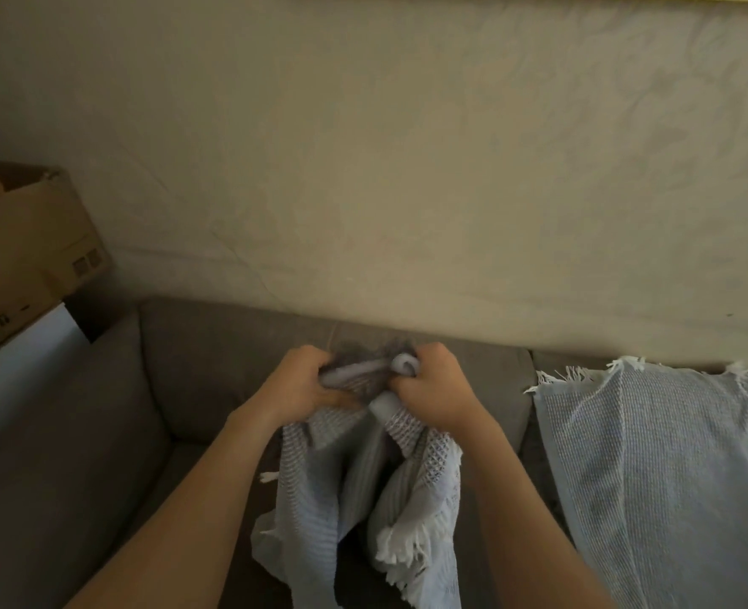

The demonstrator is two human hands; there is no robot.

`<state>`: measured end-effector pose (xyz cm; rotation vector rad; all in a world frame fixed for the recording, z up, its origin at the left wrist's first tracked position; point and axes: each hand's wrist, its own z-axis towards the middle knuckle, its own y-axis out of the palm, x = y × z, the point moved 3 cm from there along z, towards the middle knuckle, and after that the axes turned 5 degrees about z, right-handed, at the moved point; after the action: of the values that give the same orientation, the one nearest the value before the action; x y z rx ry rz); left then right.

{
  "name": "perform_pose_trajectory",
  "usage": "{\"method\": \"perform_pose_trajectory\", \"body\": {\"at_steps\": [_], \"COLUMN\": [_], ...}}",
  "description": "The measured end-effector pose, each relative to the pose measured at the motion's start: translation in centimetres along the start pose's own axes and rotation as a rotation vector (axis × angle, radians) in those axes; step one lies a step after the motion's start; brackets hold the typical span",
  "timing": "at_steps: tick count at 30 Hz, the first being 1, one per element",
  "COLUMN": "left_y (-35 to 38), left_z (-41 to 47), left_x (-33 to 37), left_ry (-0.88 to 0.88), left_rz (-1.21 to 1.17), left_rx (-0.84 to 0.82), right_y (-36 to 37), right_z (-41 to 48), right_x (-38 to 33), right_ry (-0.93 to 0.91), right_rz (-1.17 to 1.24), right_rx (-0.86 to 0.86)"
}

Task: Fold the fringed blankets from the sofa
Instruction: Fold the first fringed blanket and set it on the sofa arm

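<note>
Holding up a pale blue waffle-weave blanket (pixel 319 498) in front of the grey sofa (pixel 205 371), with both hands near the middle of the view. Gripping the bunched top edge with the left hand (pixel 306 380), fingers curled fully round the cloth, thumb pressed on the near side. Gripping the same edge just to the right with the right hand (pixel 434 389), also closed tight, with a rolled piece of the hem sticking out above and below the fist. Set near each other, with only a short stretch of gathered cloth between. Hanging down from both fists toward the near edge in loose folds, with a white fringe (pixel 396 551) at the lower right part and one small tassel at the left side. Cannot tell whether touching the seat below.

Also seen, to the right: a second fringed blanket (pixel 653 468), spread over the sofa back and seat, well apart from the hands, fringe along its far edge. At far left, a cardboard box (pixel 34 239) on a white surface (pixel 25 345), beside the sofa arm. Behind all, a plain beige wall (pixel 407 169).
</note>
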<state>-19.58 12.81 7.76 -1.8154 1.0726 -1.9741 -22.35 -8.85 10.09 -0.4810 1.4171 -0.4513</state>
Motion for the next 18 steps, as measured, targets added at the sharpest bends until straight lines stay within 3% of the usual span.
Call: {"method": "perform_pose_trajectory", "body": {"at_steps": [5,7,11,13,15,18], "left_y": [1.3,1.8,1.8,1.8,1.7,1.5], "left_z": [-0.8,-1.0,-1.0,-1.0,-0.9,0.1], "left_x": [-3.7,-4.8,-6.9,-7.0,-6.3,-4.3], "left_ry": [-0.118,-0.141,-0.228,-0.242,-0.223,-0.149], "left_rz": [0.034,0.011,0.003,-0.031,-0.072,-0.086], "left_rx": [-0.010,0.031,0.160,0.257,0.329,0.274], "right_y": [-1.8,-2.1,-2.6,-2.6,-2.5,-2.9], "right_z": [-0.8,-0.9,-0.9,-0.7,-0.3,0.0], "right_x": [0.4,0.8,1.8,2.3,3.0,2.7], "right_ry": [0.208,0.375,0.590,0.628,0.664,0.497], "right_rz": [0.648,0.926,1.246,1.251,1.108,0.406], "right_rx": [0.169,0.238,0.120,0.111,0.234,0.550]}}
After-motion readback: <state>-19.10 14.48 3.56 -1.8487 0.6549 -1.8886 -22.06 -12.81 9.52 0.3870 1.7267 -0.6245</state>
